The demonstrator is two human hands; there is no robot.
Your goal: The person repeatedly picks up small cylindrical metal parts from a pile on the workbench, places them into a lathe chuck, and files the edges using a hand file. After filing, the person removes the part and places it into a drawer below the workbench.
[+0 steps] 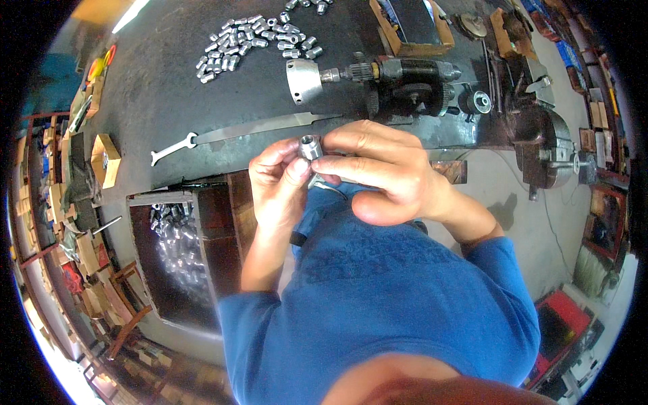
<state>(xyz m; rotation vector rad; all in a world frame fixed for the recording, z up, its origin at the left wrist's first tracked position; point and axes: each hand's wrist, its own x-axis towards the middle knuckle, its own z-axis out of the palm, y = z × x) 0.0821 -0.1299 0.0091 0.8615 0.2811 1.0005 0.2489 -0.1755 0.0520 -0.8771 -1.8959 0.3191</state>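
My left hand (278, 181) pinches a small metal sleeve (310, 147) between thumb and fingers, in front of my chest near the bench edge. The sleeve is shiny and round, with its open bore turned upward. From the other side, the fingers of my right hand (388, 170) close against the same sleeve, its thumb held lower. On the dark workbench (169, 88) beyond my hands lies a heap of similar metal parts (253, 40). A flat file (263, 126) and an open-ended wrench (174, 148) rest along the near edge.
A machine with a silver drum-shaped head (305, 81) and gears stands on the bench ahead. To its right is a bench vise (550, 148). An open box (209, 223) of metal parts sits at my left. Shelves with wooden boxes (104, 162) line the far left.
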